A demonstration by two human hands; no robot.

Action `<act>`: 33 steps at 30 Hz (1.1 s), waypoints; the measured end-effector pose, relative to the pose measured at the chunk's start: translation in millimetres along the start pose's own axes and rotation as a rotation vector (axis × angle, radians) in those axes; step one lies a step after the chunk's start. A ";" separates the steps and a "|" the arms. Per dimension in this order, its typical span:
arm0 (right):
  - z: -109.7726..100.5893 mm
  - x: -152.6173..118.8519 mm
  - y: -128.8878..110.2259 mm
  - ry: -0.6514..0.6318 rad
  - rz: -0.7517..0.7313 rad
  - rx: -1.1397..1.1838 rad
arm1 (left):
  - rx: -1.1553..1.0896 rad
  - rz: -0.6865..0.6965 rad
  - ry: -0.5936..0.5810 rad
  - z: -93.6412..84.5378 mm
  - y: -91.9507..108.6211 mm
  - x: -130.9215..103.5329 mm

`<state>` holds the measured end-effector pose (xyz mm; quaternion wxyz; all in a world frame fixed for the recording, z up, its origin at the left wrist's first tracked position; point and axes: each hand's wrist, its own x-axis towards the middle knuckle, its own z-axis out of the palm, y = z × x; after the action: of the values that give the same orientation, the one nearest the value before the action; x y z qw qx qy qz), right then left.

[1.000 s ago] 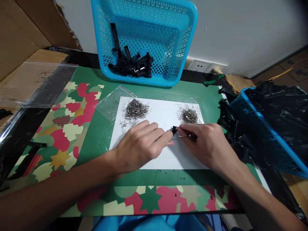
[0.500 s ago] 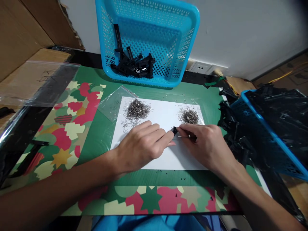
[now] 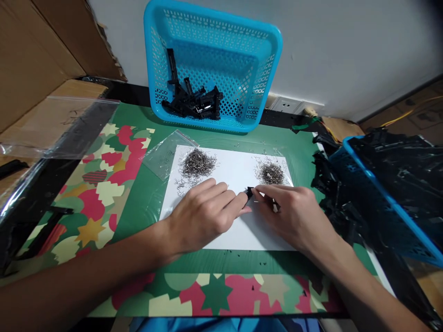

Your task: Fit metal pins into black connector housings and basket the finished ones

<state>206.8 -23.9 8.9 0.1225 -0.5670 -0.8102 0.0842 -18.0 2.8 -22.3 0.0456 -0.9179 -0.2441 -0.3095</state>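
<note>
Left hand [image 3: 204, 210] closed on black plastic part [image 3: 249, 192] over white paper [image 3: 235, 237]; right hand [image 3: 297, 210] fingertips bunched at its end, hold unclear. Grip essentially unchanged; part apparently kept steady.

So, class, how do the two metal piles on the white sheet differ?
The left pile spreads wider; the right pile is smaller. The left pile lies by the clear bag, the right pile just beyond the right hand. Both are thin metal pieces on the white sheet.
</note>
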 end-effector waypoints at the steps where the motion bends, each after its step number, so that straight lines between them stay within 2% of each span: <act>1: -2.3 0.4 0.2 0.013 -0.004 0.004 | -0.003 -0.006 0.000 -0.2 0.1 0.0; 7: -11.9 3.2 6.7 0.170 -0.090 0.154 | -0.004 -0.015 -0.002 -0.7 0.0 0.0; 12: -9.8 7.2 18.0 0.316 -0.179 0.155 | -0.005 -0.019 -0.005 -0.6 0.3 1.4; 16: -8.4 6.9 18.5 0.403 -0.066 0.274 | -0.001 -0.009 0.000 -1.2 0.8 2.5; 20: -1.1 8.5 11.0 0.392 0.161 0.649 | 0.007 0.020 -0.004 -2.1 1.8 3.3; 22: 5.2 10.5 8.2 0.365 0.218 0.790 | 0.012 0.036 -0.009 -2.7 2.3 3.7; 27: 18.5 12.9 5.1 0.355 0.270 0.902 | 0.024 0.055 -0.032 -2.6 2.4 3.0; 33: 23.3 12.6 -0.7 0.390 0.260 0.918 | 0.028 0.059 -0.030 -0.5 1.4 0.4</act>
<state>195.2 -12.2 -11.9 0.4962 -0.5559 -0.5746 0.3385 -17.3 1.6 -21.5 0.0636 -0.9286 -0.2218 -0.2906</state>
